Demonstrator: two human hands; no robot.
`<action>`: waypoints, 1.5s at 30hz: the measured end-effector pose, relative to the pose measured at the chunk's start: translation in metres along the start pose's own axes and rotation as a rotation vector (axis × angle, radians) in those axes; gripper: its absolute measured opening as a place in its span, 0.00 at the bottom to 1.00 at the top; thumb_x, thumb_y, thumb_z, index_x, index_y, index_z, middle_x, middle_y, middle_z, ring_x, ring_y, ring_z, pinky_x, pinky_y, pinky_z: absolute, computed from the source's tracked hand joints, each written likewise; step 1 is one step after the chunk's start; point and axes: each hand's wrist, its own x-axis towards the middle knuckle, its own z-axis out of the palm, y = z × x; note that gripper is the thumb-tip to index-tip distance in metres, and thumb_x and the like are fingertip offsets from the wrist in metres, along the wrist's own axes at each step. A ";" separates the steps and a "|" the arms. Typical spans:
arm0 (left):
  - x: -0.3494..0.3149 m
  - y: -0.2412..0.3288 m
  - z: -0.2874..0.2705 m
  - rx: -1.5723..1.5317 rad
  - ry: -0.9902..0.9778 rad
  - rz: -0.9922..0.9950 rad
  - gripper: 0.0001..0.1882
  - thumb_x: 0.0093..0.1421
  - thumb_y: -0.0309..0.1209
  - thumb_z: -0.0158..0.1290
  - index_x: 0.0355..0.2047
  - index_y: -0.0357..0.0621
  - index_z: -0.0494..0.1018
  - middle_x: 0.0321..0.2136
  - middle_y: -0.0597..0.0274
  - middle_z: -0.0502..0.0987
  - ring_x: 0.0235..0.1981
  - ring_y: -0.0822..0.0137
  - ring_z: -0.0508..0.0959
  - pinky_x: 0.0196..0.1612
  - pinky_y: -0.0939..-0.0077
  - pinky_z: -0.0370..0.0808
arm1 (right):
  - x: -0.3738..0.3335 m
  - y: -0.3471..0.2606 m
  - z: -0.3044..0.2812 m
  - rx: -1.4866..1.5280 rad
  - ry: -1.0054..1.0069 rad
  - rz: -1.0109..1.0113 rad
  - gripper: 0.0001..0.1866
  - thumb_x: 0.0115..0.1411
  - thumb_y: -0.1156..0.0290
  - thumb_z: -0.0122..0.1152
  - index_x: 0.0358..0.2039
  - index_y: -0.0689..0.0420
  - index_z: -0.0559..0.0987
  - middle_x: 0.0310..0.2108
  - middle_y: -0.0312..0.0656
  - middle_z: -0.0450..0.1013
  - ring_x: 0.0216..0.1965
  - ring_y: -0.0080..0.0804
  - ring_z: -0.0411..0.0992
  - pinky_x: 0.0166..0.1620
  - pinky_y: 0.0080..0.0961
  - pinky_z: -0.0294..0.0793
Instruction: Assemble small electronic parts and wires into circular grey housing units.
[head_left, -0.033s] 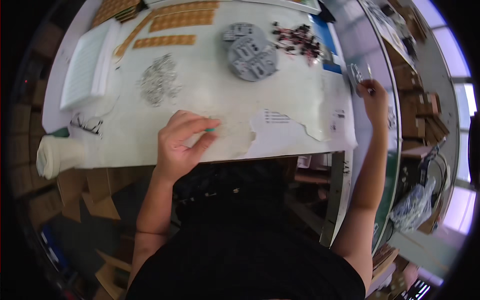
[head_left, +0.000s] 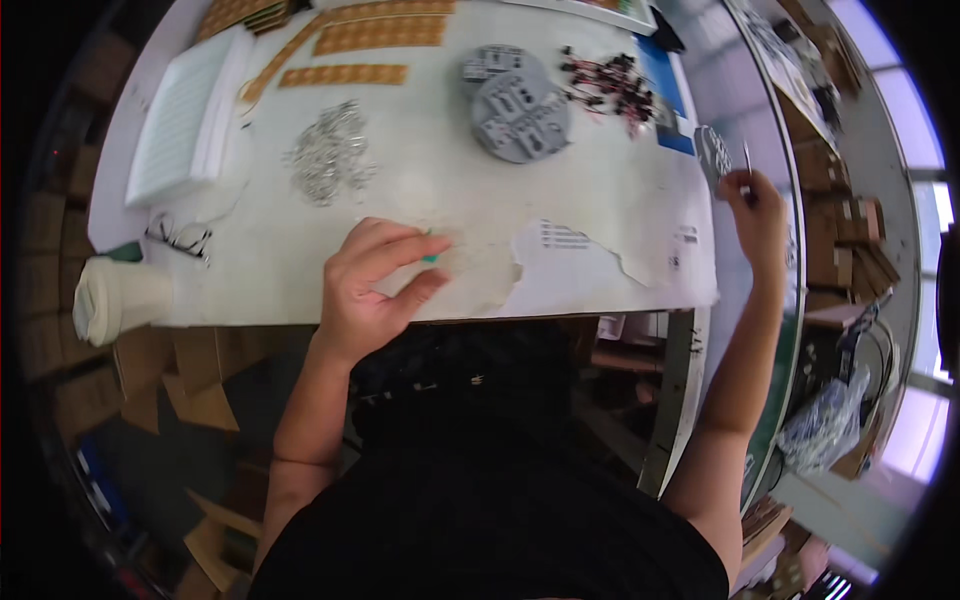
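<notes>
My left hand (head_left: pixel 375 285) is just above the near part of the white table, its thumb apart from the index finger. A small green piece (head_left: pixel 430 258) shows at its fingertips; whether they hold it I cannot tell. My right hand (head_left: pixel 756 215) reaches out to the far right, fingers closed on a thin metal tool (head_left: pixel 747 158) that points up, its kind unclear. Beside that hand lies a grey piece with pale markings (head_left: pixel 712 155). A torn white paper sheet (head_left: pixel 570 275) lies to the right of my left hand.
Round grey plates (head_left: pixel 520 115) overlap at the table's far middle, beside a pile of dark and red wired parts (head_left: pixel 610 88). Small silvery parts (head_left: pixel 330 155) are heaped at left, near orange-brown strips (head_left: pixel 345 75), a white foam tray (head_left: pixel 185 120), glasses (head_left: pixel 180 238) and a pale container (head_left: pixel 120 295).
My left thumb and index finger have moved apart. My right hand has tilted slightly and the thin tool stands more upright. The whole view has shifted a little.
</notes>
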 end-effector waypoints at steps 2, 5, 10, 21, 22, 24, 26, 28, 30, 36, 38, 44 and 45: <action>-0.002 0.006 0.001 0.039 0.060 0.004 0.24 0.54 0.31 0.75 0.52 0.43 0.85 0.45 0.54 0.82 0.43 0.54 0.81 0.49 0.64 0.79 | -0.030 -0.075 0.000 0.085 -0.218 -0.235 0.08 0.61 0.78 0.70 0.42 0.60 0.86 0.37 0.42 0.81 0.27 0.35 0.76 0.35 0.31 0.76; 0.010 0.015 0.006 0.118 0.050 0.054 0.38 0.50 0.36 0.78 0.63 0.45 0.79 0.53 0.53 0.79 0.52 0.52 0.80 0.58 0.58 0.77 | -0.055 -0.137 0.048 0.218 -0.291 -0.568 0.08 0.59 0.80 0.71 0.39 0.59 0.85 0.36 0.36 0.79 0.27 0.19 0.71 0.30 0.23 0.69; -0.004 0.001 0.022 0.181 -0.205 -0.052 0.48 0.48 0.41 0.78 0.71 0.52 0.72 0.59 0.54 0.76 0.61 0.50 0.77 0.66 0.54 0.73 | -0.039 -0.197 0.068 0.222 -0.581 -0.521 0.08 0.60 0.80 0.72 0.41 0.61 0.85 0.39 0.37 0.79 0.25 0.22 0.69 0.29 0.22 0.66; -0.004 -0.003 0.016 0.091 -0.176 -0.086 0.44 0.48 0.40 0.77 0.67 0.53 0.75 0.58 0.55 0.76 0.61 0.51 0.77 0.64 0.56 0.75 | 0.032 -0.328 0.190 -0.086 -0.663 -0.670 0.10 0.61 0.69 0.70 0.42 0.58 0.85 0.35 0.47 0.84 0.38 0.46 0.82 0.41 0.40 0.78; -0.003 -0.002 0.016 0.080 -0.167 -0.095 0.44 0.48 0.40 0.77 0.66 0.52 0.75 0.58 0.54 0.76 0.60 0.51 0.77 0.64 0.56 0.75 | 0.033 -0.329 0.195 -0.078 -0.659 -0.706 0.11 0.61 0.70 0.71 0.43 0.58 0.85 0.34 0.46 0.84 0.37 0.45 0.82 0.41 0.39 0.78; -0.003 0.000 0.017 0.073 -0.167 -0.092 0.44 0.47 0.39 0.77 0.66 0.52 0.75 0.58 0.54 0.76 0.60 0.51 0.77 0.64 0.56 0.75 | 0.035 -0.322 0.197 -0.070 -0.652 -0.774 0.11 0.60 0.70 0.71 0.43 0.58 0.86 0.32 0.45 0.83 0.35 0.43 0.81 0.41 0.37 0.79; -0.001 -0.002 0.014 0.091 -0.147 -0.089 0.43 0.47 0.37 0.77 0.65 0.51 0.76 0.58 0.54 0.76 0.59 0.51 0.77 0.63 0.56 0.76 | 0.032 -0.315 0.186 0.037 -0.638 -0.713 0.12 0.60 0.70 0.72 0.44 0.57 0.86 0.31 0.44 0.82 0.34 0.41 0.80 0.41 0.36 0.78; 0.001 -0.001 0.014 0.076 -0.151 -0.080 0.43 0.47 0.37 0.77 0.65 0.51 0.76 0.58 0.54 0.76 0.58 0.50 0.77 0.62 0.56 0.76 | 0.026 -0.309 0.171 0.266 -0.603 -0.618 0.12 0.59 0.71 0.73 0.44 0.56 0.86 0.30 0.43 0.81 0.31 0.36 0.79 0.40 0.34 0.78; 0.001 -0.001 0.014 0.076 -0.147 -0.080 0.42 0.46 0.36 0.76 0.64 0.50 0.76 0.58 0.54 0.76 0.58 0.50 0.78 0.62 0.55 0.77 | 0.019 -0.300 0.157 0.274 -0.565 -0.563 0.12 0.59 0.71 0.72 0.43 0.56 0.87 0.31 0.44 0.83 0.33 0.39 0.81 0.40 0.35 0.80; 0.001 -0.001 0.014 0.083 -0.147 -0.079 0.42 0.46 0.35 0.76 0.64 0.49 0.76 0.58 0.54 0.76 0.57 0.49 0.78 0.61 0.55 0.77 | -0.014 -0.247 0.111 0.375 -0.408 -0.303 0.10 0.58 0.70 0.73 0.38 0.62 0.88 0.31 0.45 0.85 0.31 0.33 0.82 0.37 0.31 0.80; 0.001 0.001 0.013 0.086 -0.160 -0.082 0.42 0.46 0.35 0.76 0.64 0.49 0.76 0.58 0.54 0.76 0.57 0.49 0.78 0.60 0.55 0.77 | -0.024 -0.225 0.105 0.500 -0.478 0.029 0.12 0.60 0.69 0.72 0.36 0.68 0.86 0.28 0.40 0.82 0.29 0.24 0.77 0.34 0.25 0.75; 0.002 0.000 0.014 0.092 -0.153 -0.079 0.41 0.46 0.35 0.75 0.63 0.48 0.76 0.57 0.55 0.76 0.57 0.50 0.78 0.60 0.56 0.77 | -0.036 -0.208 0.117 0.616 -0.569 0.177 0.14 0.60 0.67 0.71 0.33 0.68 0.84 0.26 0.37 0.78 0.29 0.20 0.73 0.32 0.23 0.72; 0.002 0.000 0.014 0.094 -0.150 -0.075 0.41 0.47 0.36 0.75 0.63 0.47 0.75 0.56 0.55 0.76 0.57 0.50 0.78 0.60 0.56 0.77 | -0.037 -0.207 0.121 0.605 -0.552 0.169 0.14 0.60 0.67 0.71 0.33 0.68 0.83 0.26 0.37 0.78 0.28 0.21 0.73 0.32 0.23 0.73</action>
